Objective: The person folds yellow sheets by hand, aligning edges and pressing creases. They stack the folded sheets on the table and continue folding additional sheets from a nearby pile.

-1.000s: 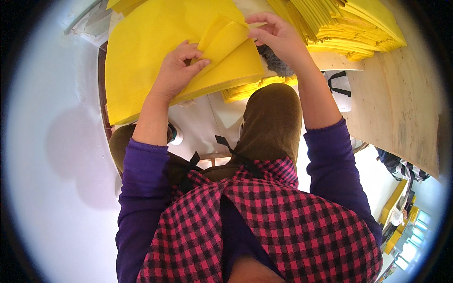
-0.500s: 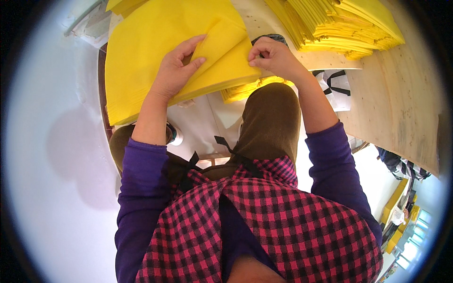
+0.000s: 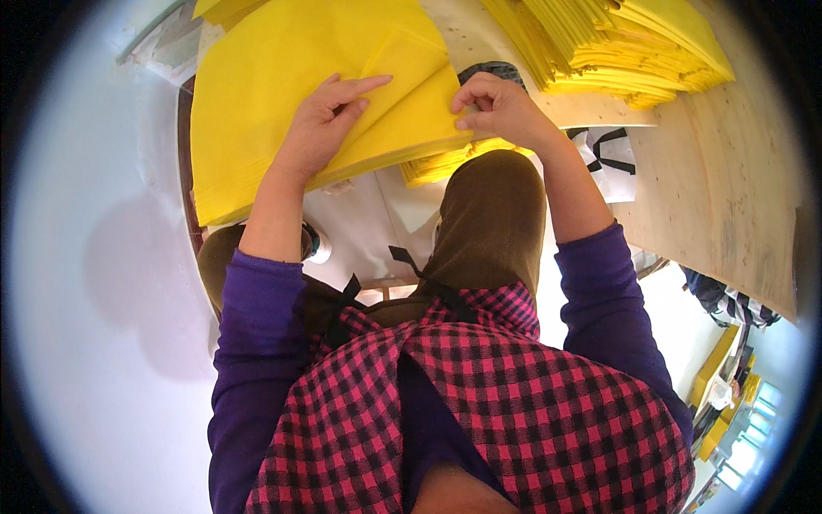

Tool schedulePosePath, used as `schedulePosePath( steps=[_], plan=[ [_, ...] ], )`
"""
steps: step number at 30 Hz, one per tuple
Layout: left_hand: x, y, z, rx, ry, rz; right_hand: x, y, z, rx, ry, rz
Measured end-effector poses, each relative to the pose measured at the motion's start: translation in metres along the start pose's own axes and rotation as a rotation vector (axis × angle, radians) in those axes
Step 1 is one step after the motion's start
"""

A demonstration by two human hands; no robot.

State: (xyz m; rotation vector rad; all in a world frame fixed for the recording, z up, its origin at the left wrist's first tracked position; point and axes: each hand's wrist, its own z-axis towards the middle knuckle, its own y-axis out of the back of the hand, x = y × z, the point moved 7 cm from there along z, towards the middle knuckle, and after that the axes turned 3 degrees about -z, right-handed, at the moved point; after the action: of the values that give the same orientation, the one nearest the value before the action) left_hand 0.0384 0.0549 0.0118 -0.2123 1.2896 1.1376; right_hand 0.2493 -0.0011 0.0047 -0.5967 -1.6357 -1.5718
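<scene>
A thick pile of yellow fabric-like sheets [image 3: 257, 111] lies before me, its top layer turned back in a slanting fold [image 3: 402, 68]. My left hand [image 3: 321, 128] rests on that fold, index finger stretched along it and the thumb apart, gripping nothing. At the pile's right edge is my right hand [image 3: 505, 107]. Its fingers are curled, with thumb and index tips close together on the border of the yellow sheet. How firmly they pinch it is hard to see.
More yellow folded stacks [image 3: 634, 51] stand on the wooden table [image 3: 711, 171] at the right. Beneath the pile's near edge are other yellow sheets [image 3: 462, 160]. A dark bundle [image 3: 497, 70] sits behind my right hand, and a white bag with black straps [image 3: 610, 163] is below the tabletop.
My left hand's index finger has straightened out along the fold, and the turned-back layer lies flatter. My right hand's fingertips have parted slightly, staying at the same edge.
</scene>
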Motion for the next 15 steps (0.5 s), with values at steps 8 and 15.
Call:
schedulePosePath(
  steps=[8, 15],
  plan=[
    [0.002, -0.001, 0.000, 0.035, -0.015, 0.051, -0.006, -0.005, 0.001, -0.010, -0.042, 0.080],
    [0.001, 0.000, 0.000, 0.041, -0.011, 0.048, 0.008, 0.007, 0.002, -0.082, 0.074, -0.223]
  ],
)
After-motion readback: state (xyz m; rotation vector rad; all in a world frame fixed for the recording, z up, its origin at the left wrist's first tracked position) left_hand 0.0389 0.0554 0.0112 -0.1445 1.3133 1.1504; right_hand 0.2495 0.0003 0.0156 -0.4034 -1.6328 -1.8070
